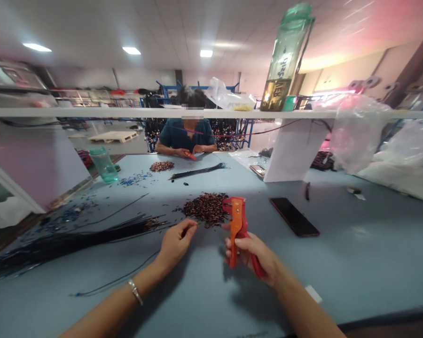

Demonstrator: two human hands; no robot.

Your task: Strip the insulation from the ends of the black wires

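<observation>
My left hand (178, 241) is closed in a pinch on a thin black wire (121, 280). The wire trails from behind the wrist down to the left and has a blue end; its other tip at my fingers is too small to make out. In my right hand (255, 256) is an orange and red wire stripper (237, 216), held upright with the fingers around its handles. Its jaws are beside a pile of short black and copper-coloured scraps (206, 209). Left of my left hand lies a long bundle of black wires (102, 239) with bared copper ends.
A dark phone (294, 217) lies on the blue-grey table at right. Across it sits a person (186, 134) holding a red tool (190, 155), near another wire bundle (197, 172) and scrap pile (162, 166). A white shelf (127, 112) crosses above, bearing a green bottle (285, 61).
</observation>
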